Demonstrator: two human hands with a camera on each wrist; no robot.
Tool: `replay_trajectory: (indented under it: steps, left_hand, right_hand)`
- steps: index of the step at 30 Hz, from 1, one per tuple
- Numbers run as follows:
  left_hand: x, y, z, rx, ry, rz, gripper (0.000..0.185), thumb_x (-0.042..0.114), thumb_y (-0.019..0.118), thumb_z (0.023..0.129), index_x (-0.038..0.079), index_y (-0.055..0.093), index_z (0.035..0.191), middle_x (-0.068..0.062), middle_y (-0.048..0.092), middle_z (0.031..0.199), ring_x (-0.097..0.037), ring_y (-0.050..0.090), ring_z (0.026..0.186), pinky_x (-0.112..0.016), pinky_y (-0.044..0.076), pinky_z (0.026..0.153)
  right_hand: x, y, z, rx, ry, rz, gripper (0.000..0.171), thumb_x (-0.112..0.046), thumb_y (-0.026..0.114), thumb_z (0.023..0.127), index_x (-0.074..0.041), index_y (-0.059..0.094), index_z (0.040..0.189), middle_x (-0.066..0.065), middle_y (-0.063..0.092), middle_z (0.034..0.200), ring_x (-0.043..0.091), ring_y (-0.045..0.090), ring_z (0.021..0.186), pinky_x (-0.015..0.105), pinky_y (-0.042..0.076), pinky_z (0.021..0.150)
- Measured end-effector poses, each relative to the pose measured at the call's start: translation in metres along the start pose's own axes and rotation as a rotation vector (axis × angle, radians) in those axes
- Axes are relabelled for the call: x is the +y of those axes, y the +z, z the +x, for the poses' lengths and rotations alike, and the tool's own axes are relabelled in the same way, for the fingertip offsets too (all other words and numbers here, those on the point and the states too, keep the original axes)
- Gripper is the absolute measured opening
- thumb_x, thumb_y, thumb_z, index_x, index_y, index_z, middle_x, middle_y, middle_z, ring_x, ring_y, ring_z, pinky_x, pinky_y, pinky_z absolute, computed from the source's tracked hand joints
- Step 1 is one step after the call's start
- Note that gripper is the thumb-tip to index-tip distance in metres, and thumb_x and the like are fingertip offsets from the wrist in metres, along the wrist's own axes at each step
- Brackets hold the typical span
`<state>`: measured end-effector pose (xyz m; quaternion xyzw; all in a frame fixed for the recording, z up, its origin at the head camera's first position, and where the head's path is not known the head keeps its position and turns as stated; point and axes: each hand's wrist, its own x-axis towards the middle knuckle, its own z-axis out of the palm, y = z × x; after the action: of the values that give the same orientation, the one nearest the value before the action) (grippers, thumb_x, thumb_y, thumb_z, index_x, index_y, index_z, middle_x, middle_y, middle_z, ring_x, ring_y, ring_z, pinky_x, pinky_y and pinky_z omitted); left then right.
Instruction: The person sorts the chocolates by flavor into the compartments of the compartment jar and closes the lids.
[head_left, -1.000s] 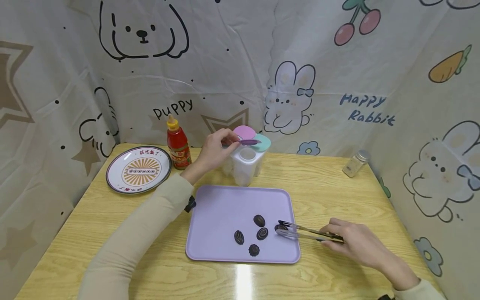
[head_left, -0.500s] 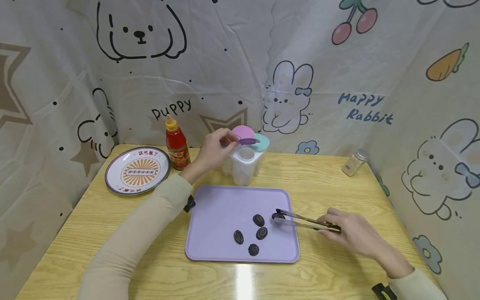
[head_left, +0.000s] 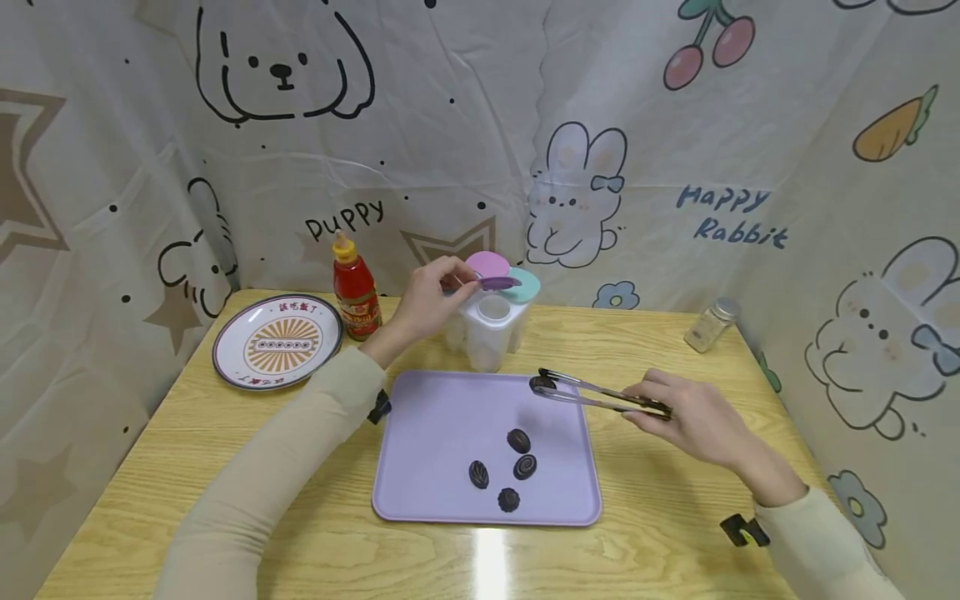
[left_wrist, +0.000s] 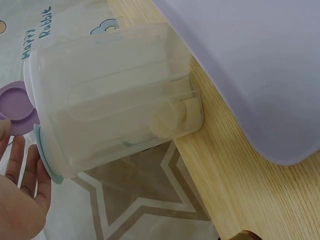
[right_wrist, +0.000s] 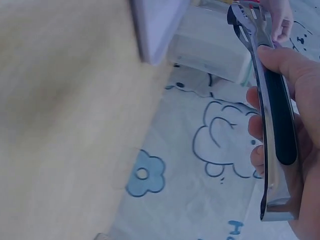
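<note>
My left hand [head_left: 438,293] pinches the raised purple lid [head_left: 498,284] of a clear multi-compartment container [head_left: 486,343]. Under that lid the round mouth of the front compartment is uncovered, while pink and mint lids lie over others. In the left wrist view, the thumb is at the edge of the purple flap [left_wrist: 17,106] and the other fingers lie by the mint one. With my right hand [head_left: 693,421] I grip metal tongs [head_left: 592,392] with black handles. A dark chocolate [head_left: 542,384] is between their tips, over the far right part of the lilac tray [head_left: 431,421].
Several other chocolates, one leaf-shaped [head_left: 478,474], lie on the tray. A patterned plate [head_left: 277,340] and a red sauce bottle [head_left: 356,292] stand at the back left. At the far right a small glass jar [head_left: 711,326] leans. A printed cloth hangs behind.
My right hand has lifted the tongs and carried the chocolate away from me, from the tray's right edge toward its far right corner. My left hand stays at the purple lid.
</note>
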<state>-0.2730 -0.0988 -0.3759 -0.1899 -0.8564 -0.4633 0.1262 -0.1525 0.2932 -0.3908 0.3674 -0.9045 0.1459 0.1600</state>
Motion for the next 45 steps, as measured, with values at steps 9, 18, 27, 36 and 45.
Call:
replay_trajectory:
  steps: [9,18,27,36,45]
  left_hand:
    - [-0.001,0.001,0.000,-0.001,-0.018,0.007,0.012,0.016,0.073,0.101,0.006,0.072,0.108,-0.012,0.074,0.111,-0.027,0.069,0.098,-0.041,0.057,0.091]
    - [-0.001,0.001,0.001,0.007,-0.016,0.000,0.012,0.015,0.073,0.100,0.007,0.072,0.108,-0.011,0.074,0.111,-0.027,0.070,0.100,-0.041,0.057,0.094]
    - [-0.003,0.002,0.002,0.008,0.001,-0.009,0.012,0.015,0.073,0.100,0.006,0.073,0.108,-0.011,0.075,0.110,-0.026,0.070,0.099,-0.038,0.057,0.092]
    - [-0.003,0.002,0.002,0.015,0.003,-0.010,0.011,0.015,0.074,0.100,0.006,0.073,0.107,-0.012,0.075,0.109,-0.026,0.070,0.098,-0.037,0.057,0.090]
    - [-0.003,0.003,0.002,0.022,-0.006,-0.005,0.012,0.016,0.072,0.101,0.007,0.072,0.109,-0.011,0.074,0.110,-0.026,0.069,0.098,-0.038,0.056,0.091]
  right_hand:
    - [0.006,-0.005,0.037,0.030,-0.036,-0.009,0.022,-0.016,0.088,0.083,-0.015,0.080,0.103,-0.009,0.063,0.081,-0.006,0.039,0.060,0.016,0.034,0.051]
    - [0.007,-0.011,0.079,0.047,-0.047,-0.007,0.020,-0.015,0.086,0.087,-0.013,0.079,0.106,-0.002,0.063,0.083,0.000,0.039,0.061,0.019,0.033,0.052]
    - [0.011,-0.004,0.110,0.026,-0.021,-0.032,0.016,-0.023,0.082,0.093,-0.014,0.080,0.106,-0.004,0.061,0.081,0.005,0.040,0.060,0.023,0.035,0.055]
    - [0.015,0.004,0.119,-0.011,0.013,-0.025,0.022,-0.028,0.079,0.096,-0.012,0.079,0.110,0.000,0.067,0.086,0.009,0.046,0.061,0.026,0.038,0.056]
    - [0.017,0.005,0.117,-0.024,0.043,-0.014,0.027,-0.030,0.080,0.095,-0.010,0.079,0.114,0.001,0.067,0.088,0.010,0.046,0.062,0.026,0.038,0.056]
